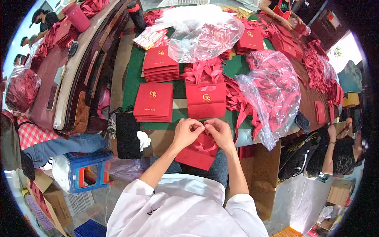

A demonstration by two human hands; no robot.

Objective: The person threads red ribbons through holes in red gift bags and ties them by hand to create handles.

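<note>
A small red paper bag point(197, 157) with gold print leans at the table's front edge over my lap. Just above its top, my left hand point(188, 132) and my right hand point(219, 132) meet with fingertips pinched close together. Red ribbon point(204, 143) runs from the bag's top up to the fingertips of both hands; its ends are hidden by the fingers. Directly beyond my hands lies another red bag point(206, 107), with red ribbons point(203, 71) bunched behind it. To the left are two piles of flat red bags, a nearer pile point(153, 102) and a farther pile point(160, 63).
A clear plastic sack of red ribbons point(272, 91) bulges over the table's right side. Clear plastic wrap point(205, 33) lies at the back, near a black bottle point(136, 16). A blue stool point(90, 172) stands at left. Other people sit around, one reaching in at far right.
</note>
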